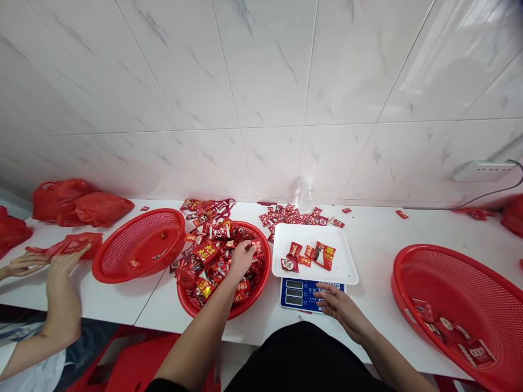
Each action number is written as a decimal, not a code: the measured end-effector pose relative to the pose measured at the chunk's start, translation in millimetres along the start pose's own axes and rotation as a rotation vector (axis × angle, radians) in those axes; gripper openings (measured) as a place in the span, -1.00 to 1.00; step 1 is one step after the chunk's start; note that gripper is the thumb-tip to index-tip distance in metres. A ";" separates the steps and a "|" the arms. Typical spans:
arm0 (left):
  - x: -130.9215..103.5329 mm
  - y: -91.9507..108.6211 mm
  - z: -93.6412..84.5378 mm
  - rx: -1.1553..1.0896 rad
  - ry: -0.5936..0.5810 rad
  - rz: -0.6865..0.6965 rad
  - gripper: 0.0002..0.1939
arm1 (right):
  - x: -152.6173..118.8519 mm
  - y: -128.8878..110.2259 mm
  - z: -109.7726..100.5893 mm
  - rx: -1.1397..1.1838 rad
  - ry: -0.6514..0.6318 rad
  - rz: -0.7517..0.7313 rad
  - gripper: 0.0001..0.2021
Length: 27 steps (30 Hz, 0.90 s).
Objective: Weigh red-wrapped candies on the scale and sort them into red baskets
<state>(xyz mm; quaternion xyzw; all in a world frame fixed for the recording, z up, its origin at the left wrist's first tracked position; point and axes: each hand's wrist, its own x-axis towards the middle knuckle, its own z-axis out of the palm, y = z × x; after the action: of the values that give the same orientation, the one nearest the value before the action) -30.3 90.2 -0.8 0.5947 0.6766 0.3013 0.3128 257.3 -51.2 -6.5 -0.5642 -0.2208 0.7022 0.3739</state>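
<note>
A heaped red basket (261,288) sits near the front edge of the white table (376,245), filled with wrapped snack packets (206,251). The left hand (242,260) reaches over them, fingertips at a red packet (258,247) inside the right rim; whether it is grasped, I cannot tell. Right of this basket, a white tray (345,267) rests on a digital scale (294,293) and carries five packets, the largest (324,255) lying rightmost. The right hand (339,307), fingers spread and holding nothing, hangs over the scale's keypad. Small red packets (290,215) lie between tray and back edge, beside a clear plastic container (305,197). Further left, a shallower-filled basket (122,245) contains only a few small pieces; at the right front edge, another basket (453,272) has several packets at its bottom. Red plastic bags (100,208) stand along the back edge at left, behind another person's hands (73,257), which touch a red bag (87,239).
</note>
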 end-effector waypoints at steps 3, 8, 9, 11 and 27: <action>-9.8 17.6 13.8 -0.185 -0.202 -0.009 -0.73 | 1.2 1.8 0.2 0.008 -0.010 0.003 -0.63; -20.9 35.0 64.8 -0.130 -0.407 0.071 -0.80 | 2.6 5.0 -2.8 0.018 -0.042 -0.014 -0.62; -22.0 37.3 75.7 -0.117 -0.441 0.078 -0.82 | 2.7 5.7 -3.6 0.017 -0.037 -0.018 -0.62; -23.8 42.0 93.3 -0.060 -0.474 0.109 -0.77 | 2.7 7.5 -5.6 0.010 -0.019 -0.020 -0.60; -6.6 48.1 122.8 0.279 -0.477 0.213 -0.23 | 83.3 -18.9 -46.1 -0.683 0.293 -0.504 -0.50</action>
<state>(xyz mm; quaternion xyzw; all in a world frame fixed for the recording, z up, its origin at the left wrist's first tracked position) 96.0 93.4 -39.3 0.7537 0.5527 0.0883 0.3445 299.7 19.9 -57.2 -0.6774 -0.5152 0.3887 0.3531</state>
